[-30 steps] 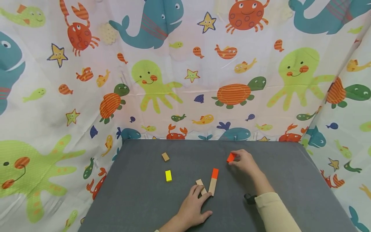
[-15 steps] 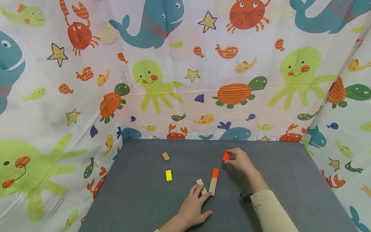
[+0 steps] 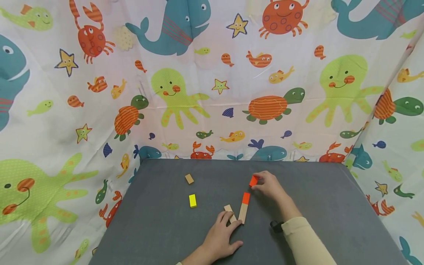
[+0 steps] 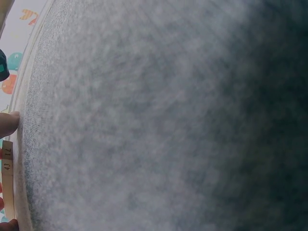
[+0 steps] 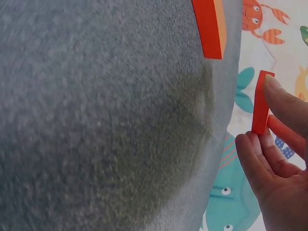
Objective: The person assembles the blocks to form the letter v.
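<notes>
My right hand (image 3: 269, 186) pinches a small red block (image 3: 253, 180) between thumb and fingers, just beyond the row in the middle. In the right wrist view the held red block (image 5: 261, 102) is upright in the fingertips. Another red block (image 3: 246, 198) lies end to end with a pale wooden block (image 3: 243, 214). My left hand (image 3: 218, 237) rests with spread fingers on a second pale wooden block (image 3: 228, 208), angled beside that row and partly hidden by the fingers. Printed numbers show on a wooden piece (image 4: 7, 180) at the edge of the left wrist view.
A yellow block (image 3: 193, 201) and a tan wooden block (image 3: 189, 179) lie to the left on the grey table (image 3: 159, 228). A curtain (image 3: 218, 66) printed with sea animals stands behind and at both sides. A black device (image 3: 276, 226) sits at the right wrist.
My right hand has moved left with the red block, closer to the row's red end. The left hand and the other blocks have stayed in place.
</notes>
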`<state>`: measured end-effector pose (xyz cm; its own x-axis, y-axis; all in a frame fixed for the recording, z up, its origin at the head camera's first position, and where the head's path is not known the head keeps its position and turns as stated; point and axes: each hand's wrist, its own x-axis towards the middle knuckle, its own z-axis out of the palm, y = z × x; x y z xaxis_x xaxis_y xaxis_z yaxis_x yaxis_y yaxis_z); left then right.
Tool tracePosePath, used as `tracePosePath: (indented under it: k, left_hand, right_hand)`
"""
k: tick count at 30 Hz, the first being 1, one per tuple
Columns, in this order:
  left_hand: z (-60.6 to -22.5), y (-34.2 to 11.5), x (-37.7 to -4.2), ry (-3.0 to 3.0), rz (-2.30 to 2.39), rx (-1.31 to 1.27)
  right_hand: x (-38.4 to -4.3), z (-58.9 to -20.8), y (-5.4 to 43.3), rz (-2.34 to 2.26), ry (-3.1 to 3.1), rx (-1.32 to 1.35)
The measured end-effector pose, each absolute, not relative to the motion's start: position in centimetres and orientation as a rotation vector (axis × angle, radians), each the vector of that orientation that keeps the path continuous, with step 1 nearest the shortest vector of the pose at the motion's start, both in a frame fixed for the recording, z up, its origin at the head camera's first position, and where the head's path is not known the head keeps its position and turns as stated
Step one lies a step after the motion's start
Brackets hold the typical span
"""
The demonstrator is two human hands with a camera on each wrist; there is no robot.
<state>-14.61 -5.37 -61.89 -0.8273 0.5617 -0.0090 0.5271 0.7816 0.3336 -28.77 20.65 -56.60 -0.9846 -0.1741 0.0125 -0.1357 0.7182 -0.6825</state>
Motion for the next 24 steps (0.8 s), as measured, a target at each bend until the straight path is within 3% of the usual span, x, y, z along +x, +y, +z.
tracePosePath:
  k: [24]
  left_hand:
    - [-61.9, -5.3, -14.7, 2.862, 0.488, 0.872]
  right_hand:
    - [-28.9, -58.5, 19.1, -1.024, 2.879, -0.265]
